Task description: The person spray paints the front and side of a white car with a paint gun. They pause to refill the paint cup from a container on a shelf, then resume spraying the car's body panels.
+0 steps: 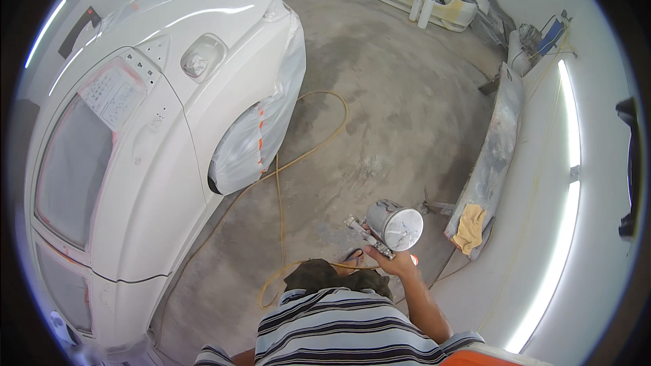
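There it was, the silver metal spray gun [371, 237], up in front of the striped shirt [346, 325], its fat round cup [400, 227] tipped so the disc-shaped lid shone, all pale smears! The bare right hand [388, 261] had it gripped from below, thumb along the metal, other fingertips hidden from me. The left hand lay out of sight; I couldn't tell its fingers. A thin, tan-yellow rubber hose [281, 220] looped over the blotchy grey concrete floor [400, 129]. Leftward, what a bulk: the glossy white car body [152, 163], all long curves, wheel arch stuffed with crinkled, translucent plastic sheeting [241, 149] dashed with orange. On the right, a long, scuffed grey panel [498, 142] leaned by the wall, a rumpled mustard cloth [469, 229] draped over its near end!
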### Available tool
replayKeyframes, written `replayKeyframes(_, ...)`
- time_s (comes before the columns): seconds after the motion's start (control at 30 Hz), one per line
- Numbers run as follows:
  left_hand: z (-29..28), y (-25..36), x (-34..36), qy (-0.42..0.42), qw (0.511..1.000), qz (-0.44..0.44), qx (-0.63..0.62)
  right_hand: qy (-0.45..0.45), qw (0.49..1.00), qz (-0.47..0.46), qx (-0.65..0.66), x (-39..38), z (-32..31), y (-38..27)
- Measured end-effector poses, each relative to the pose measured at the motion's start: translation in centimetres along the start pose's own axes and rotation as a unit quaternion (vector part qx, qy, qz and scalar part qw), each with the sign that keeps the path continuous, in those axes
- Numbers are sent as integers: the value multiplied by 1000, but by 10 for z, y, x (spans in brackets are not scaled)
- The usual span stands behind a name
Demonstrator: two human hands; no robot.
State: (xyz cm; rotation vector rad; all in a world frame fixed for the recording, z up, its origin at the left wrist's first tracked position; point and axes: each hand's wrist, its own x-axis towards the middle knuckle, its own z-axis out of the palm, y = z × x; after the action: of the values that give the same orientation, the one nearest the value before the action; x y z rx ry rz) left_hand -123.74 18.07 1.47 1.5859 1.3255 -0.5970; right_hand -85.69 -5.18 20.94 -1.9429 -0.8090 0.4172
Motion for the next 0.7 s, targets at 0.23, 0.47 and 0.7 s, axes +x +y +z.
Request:
replayKeyframes(0.23,73,119,41,-44,999,2,-15,23,988,98,-116,53,-158,57)
replayKeyframes(0.47,168,296,158,-190,976,101,-14,-24,982,139,-128,153,-296,160)
replayKeyframes(0.7,181,598,240,150,980,133,16,-29,980,194,-11,312,-448,216)
